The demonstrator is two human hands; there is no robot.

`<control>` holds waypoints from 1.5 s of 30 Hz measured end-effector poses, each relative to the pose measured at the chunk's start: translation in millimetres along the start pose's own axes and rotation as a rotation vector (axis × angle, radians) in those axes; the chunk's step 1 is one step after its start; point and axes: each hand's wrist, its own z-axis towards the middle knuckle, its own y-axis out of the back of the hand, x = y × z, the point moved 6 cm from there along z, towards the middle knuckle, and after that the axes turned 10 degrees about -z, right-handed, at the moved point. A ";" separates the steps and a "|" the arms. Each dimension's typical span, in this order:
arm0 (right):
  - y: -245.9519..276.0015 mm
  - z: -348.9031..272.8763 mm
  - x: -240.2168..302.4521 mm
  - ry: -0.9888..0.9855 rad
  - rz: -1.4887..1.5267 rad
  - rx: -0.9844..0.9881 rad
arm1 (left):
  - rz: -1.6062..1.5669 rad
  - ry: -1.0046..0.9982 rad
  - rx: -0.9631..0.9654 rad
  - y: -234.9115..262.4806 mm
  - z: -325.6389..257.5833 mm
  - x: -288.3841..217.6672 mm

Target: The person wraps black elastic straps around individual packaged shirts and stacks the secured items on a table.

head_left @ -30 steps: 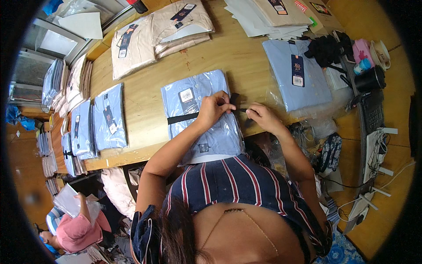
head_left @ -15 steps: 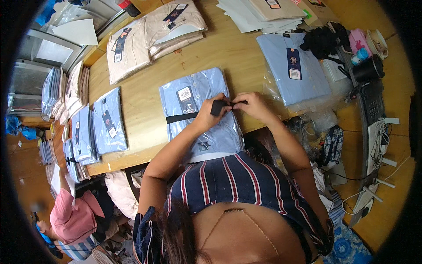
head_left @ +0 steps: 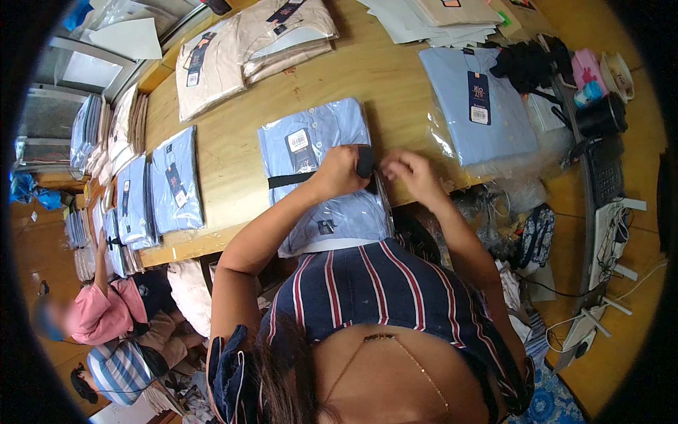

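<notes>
In front of me a stack of folded light-blue shirts [head_left: 321,120] in clear plastic lies on the table, a white label and dark tag on top. A black strap [head_left: 286,180] runs across the stack. My left hand [head_left: 339,172] is closed in a fist at the stack's right edge, holding the strap, whose dark end sticks out beside the fingers. Just right of it, off the stack, is my right hand [head_left: 413,177], its fingers loosely bent, apart and a little blurred. Nothing shows in the right hand. Part of the strap at the stack's right side is hidden.
More bagged blue shirts lie right [head_left: 480,113] and left [head_left: 174,184]. Cream shirts [head_left: 212,74] and paper sheets [head_left: 459,34] are at the far side. A black telephone [head_left: 606,169] stands at the right. Two people, one in a pink top [head_left: 109,311], are at lower left.
My right hand has let go of the strap and moved slightly right, away from the stack. The left hand has turned into a fist around the strap. A second person in stripes shows more fully.
</notes>
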 end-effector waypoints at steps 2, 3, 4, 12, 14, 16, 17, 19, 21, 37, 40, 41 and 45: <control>-4.9 15.6 -2.8 -0.008 0.125 0.044 | -0.009 -0.192 -0.092 3.9 0.2 -27.9; -7.9 20.6 -2.4 -0.010 0.186 0.071 | 0.024 -0.232 -0.118 2.4 -0.3 -31.2; -7.4 22.3 -3.4 -0.037 0.145 0.086 | 0.057 -0.271 -0.144 0.6 -1.1 -33.9; -0.7 32.3 -8.0 0.095 -0.098 0.162 | 0.133 -0.102 -0.353 -12.5 -3.1 -32.1; 1.0 35.8 -13.2 -0.022 -0.044 0.281 | 0.067 -0.104 -0.406 -11.6 -4.3 -30.8; 6.5 36.0 -16.7 -0.088 -0.060 0.344 | 0.037 -0.088 -0.462 -10.8 -3.5 -31.2; 5.9 36.0 -15.9 -0.095 -0.098 0.351 | 0.014 -0.070 -0.496 -7.5 -5.7 -27.4; 14.6 34.6 14.0 0.178 -0.358 0.218 | 0.101 -0.103 -0.473 -8.7 -7.2 -26.9; 19.3 34.5 25.9 0.331 -0.424 0.107 | 0.235 -0.123 -0.436 -10.3 -8.7 -38.3; 18.4 18.5 10.1 0.018 -0.094 0.158 | -1.061 0.681 -0.869 13.6 -129.1 49.7; 61.3 46.5 48.8 0.153 -0.074 0.034 | -1.164 0.449 -0.941 30.3 -83.1 32.8; 85.4 50.7 88.5 0.308 -0.112 -0.041 | -1.244 0.339 -0.931 42.1 -59.7 29.3; 176.0 53.7 124.7 0.261 -0.126 -0.255 | -1.493 0.045 -0.761 100.4 53.9 14.3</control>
